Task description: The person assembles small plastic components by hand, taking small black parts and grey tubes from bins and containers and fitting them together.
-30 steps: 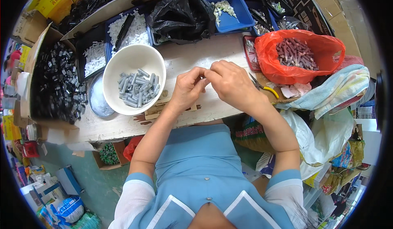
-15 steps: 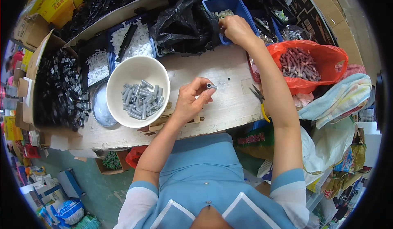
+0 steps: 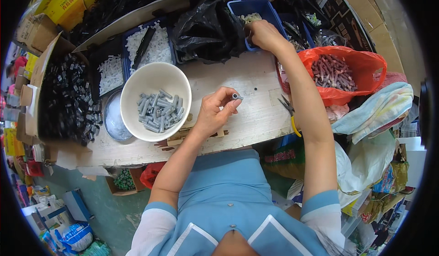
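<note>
Between the thumb and fingers of my left hand (image 3: 216,111) is a small grey tube (image 3: 235,96), its round open end facing up. That hand is above the white worktable (image 3: 256,114), right of a cream bowl (image 3: 185,89) holding many grey tubes (image 3: 160,112). My right hand (image 3: 267,34) reaches into a blue bin (image 3: 272,11) at the far side of the table. Small pale parts (image 3: 250,18) lie in that bin beside the fingers. The right fingertips are hidden behind the hand, so what they hold, if anything, does not show.
Yellow-handled scissors (image 3: 295,125) lie at the table's right edge, below a red bag (image 3: 377,66) of purplish parts. A black plastic bag (image 3: 208,29) stands left of the blue bin. Farther left are trays of white parts (image 3: 160,43) and a box of black pieces (image 3: 68,100).
The view has shifted slightly. My right hand has stayed in the blue bin with a small movement of its fingers, and my left hand still holds the grey tube.
</note>
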`<state>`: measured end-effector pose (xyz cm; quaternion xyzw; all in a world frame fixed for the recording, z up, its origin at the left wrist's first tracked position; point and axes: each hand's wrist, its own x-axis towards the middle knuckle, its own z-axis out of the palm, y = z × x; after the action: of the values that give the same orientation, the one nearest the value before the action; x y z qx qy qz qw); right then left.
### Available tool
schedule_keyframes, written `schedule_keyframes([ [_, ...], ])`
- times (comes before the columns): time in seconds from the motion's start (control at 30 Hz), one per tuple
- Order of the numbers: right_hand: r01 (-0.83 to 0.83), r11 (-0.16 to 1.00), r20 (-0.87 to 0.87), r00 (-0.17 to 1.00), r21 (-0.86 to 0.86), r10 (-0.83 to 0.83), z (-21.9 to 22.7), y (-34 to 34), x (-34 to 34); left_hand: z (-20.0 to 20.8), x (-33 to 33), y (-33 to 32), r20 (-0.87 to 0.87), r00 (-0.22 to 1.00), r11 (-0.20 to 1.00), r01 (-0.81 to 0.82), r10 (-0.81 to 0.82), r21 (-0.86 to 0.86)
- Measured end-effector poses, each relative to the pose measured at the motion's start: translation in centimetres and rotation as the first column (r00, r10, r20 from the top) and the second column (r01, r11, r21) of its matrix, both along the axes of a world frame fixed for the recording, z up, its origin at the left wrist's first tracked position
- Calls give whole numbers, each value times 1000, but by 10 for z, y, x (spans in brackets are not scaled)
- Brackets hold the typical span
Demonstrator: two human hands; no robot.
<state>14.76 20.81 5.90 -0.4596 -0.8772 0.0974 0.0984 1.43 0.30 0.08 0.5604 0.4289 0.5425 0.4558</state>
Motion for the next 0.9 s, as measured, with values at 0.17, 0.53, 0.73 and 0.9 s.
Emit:
schedule_keyframes([
  [0.17,-10,1000,119,993,21,8,0,3,-5,-1,-1,-1,-34,999,1000,12,-11,6],
  [0.53,-193,969,-568,820,-153,74,34,-83,25,-2,-2,-4,41,999,1000,-12,11,16],
  [0.73,-418,907,-548,771,-51,324,18,-136,28,1,-1,-3,43,999,999,-16,14,47],
  [0.9,-395,918,-540,779,-28,319,14,-141,27,0,-1,-4,33,999,999,-27,25,46],
])
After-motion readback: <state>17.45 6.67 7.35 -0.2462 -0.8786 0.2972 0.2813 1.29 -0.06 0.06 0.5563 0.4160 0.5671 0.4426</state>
